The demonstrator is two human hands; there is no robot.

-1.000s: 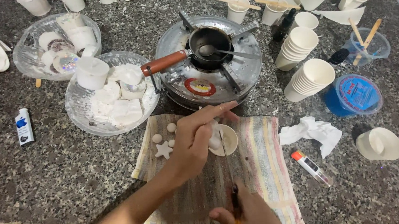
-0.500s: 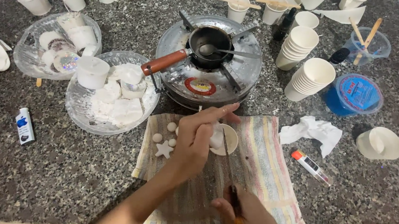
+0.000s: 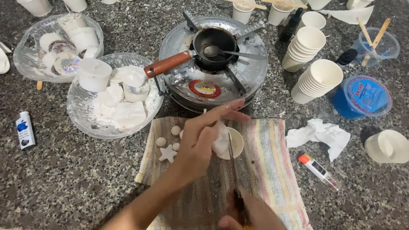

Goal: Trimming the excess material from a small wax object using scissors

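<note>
The left hand (image 3: 198, 145) grips a white lump (image 3: 221, 138) over a small paper cup (image 3: 233, 143) on the striped cloth (image 3: 276, 170), steadying it for cutting. The right hand (image 3: 259, 225) is closed around scissors (image 3: 233, 170), blades reaching the lump, so crumbs land on the cloth

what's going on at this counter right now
A person works over a striped cloth on a speckled stone counter. The left hand steadies a white lump in a small paper cup, while the right hand holds a thin blade-like tool pointed into it. A white star and small balls lie beside the cup. Behind sits a small pan on a round burner.
</note>
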